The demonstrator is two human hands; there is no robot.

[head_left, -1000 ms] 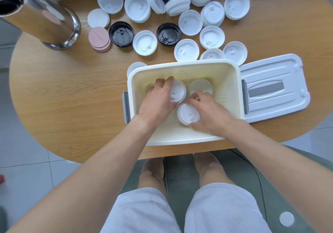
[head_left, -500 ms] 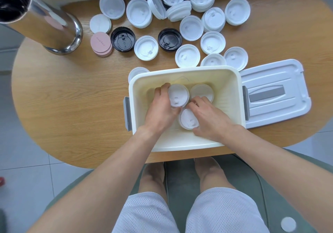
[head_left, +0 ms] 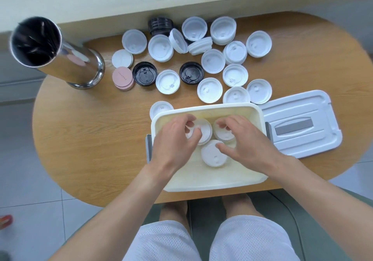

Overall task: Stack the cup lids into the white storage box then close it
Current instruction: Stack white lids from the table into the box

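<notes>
Looking down from the head cam: white mesh shorts (head_left: 252, 238) and bare knees are seen nearest, on a green seat (head_left: 302, 220). Both forearms are extended over the near rim of the white storage box (head_left: 201, 186), which sits open at the near edge of the wooden table (head_left: 90, 139).

Inside the box, three white lids are laid flat on the floor, touching or nearly so: near lid (head_left: 212, 158), far-left lid (head_left: 203, 131), far-right lid (head_left: 222, 135). Left hand (head_left: 173, 141) is held above the far-left lid, fingers loosely curled, nothing gripped; contact w/ the lid cannot be told. Right hand (head_left: 246, 141) is spread over the far-right lid, fingers relaxed, thumb tip at the far edge of the near lid; nothing is held.

The box cover (head_left: 300, 123), w/ grey handle, is laid flat just right of the box. One white lid (head_left: 159, 107) is partly hidden behind the box's far-left corner.

Farther: approx. a dozen loose white lids (head_left: 210, 89), two black lids (head_left: 144, 76), a pink stack (head_left: 123, 78), a black stack (head_left: 160, 25). Far left, a steel cylinder (head_left: 66, 59) is seen.
</notes>
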